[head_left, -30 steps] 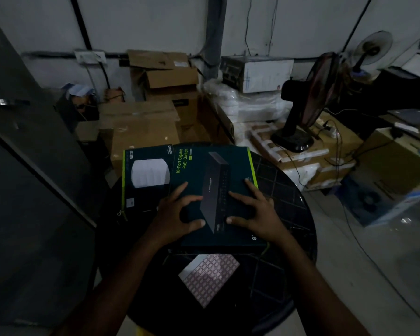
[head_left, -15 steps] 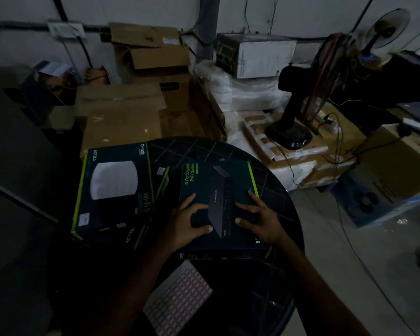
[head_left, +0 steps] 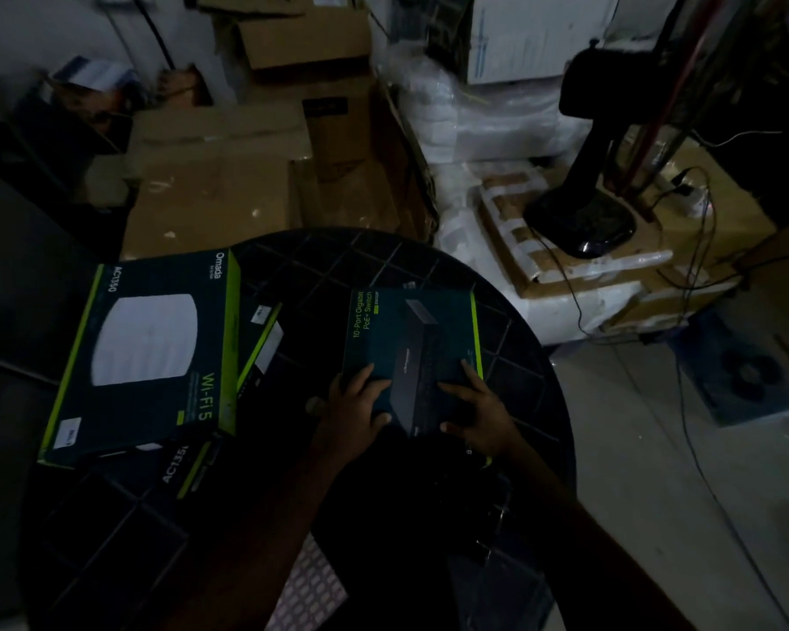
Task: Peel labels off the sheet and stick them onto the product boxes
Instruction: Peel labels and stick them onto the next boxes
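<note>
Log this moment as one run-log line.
hands: left and right flat on switch box | label sheet near table edge, under left arm | Wi-Fi box left

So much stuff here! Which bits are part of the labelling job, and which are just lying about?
Part of the job:
- switch box, with the left hand and right hand resting on it
- Wi-Fi box
- label sheet

Lying about:
- cardboard cartons
- fan base
- cables
</note>
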Action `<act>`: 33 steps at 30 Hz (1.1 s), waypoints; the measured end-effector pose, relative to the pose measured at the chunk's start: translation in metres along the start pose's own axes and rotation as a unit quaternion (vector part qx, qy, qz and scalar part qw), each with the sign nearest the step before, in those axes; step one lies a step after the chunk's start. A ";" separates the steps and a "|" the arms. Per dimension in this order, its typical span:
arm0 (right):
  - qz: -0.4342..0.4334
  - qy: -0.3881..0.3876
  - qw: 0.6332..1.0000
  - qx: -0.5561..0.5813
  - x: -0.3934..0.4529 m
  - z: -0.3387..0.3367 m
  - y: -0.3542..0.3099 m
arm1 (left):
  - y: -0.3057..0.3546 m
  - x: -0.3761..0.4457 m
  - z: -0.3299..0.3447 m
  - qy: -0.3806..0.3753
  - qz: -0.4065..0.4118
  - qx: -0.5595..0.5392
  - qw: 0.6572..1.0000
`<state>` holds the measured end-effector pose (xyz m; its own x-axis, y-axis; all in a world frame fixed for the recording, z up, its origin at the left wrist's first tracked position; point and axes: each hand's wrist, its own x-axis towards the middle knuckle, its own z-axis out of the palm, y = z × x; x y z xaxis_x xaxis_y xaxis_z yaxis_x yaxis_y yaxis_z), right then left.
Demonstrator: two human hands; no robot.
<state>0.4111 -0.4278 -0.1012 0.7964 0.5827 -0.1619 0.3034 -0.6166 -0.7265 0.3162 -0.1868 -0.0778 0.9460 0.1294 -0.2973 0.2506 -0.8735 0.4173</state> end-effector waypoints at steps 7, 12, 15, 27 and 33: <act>0.075 -0.007 0.984 -0.161 0.003 0.023 -0.027 | -0.023 -0.030 -0.012 0.033 0.031 0.050 0.998; -0.004 -0.003 0.990 -0.138 0.002 0.066 -0.084 | -0.090 -0.075 -0.044 0.142 0.019 0.027 0.989; -0.045 -0.052 0.989 -0.128 0.020 0.106 -0.120 | -0.142 -0.113 -0.073 0.245 -0.008 0.018 0.969; -0.069 -0.082 0.991 0.084 0.026 0.237 -0.271 | -0.287 -0.189 -0.119 0.169 -0.200 -0.196 0.945; -0.086 -0.023 0.994 0.063 -0.005 0.232 -0.287 | -0.296 -0.226 -0.125 0.198 -0.105 -0.245 0.943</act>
<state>0.1994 -0.1311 -0.0469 0.7131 0.6988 -0.0568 0.3624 -0.4368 -0.8233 0.0540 0.1013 -0.0274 0.8431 0.5254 -0.1150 0.4153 -0.5001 0.7599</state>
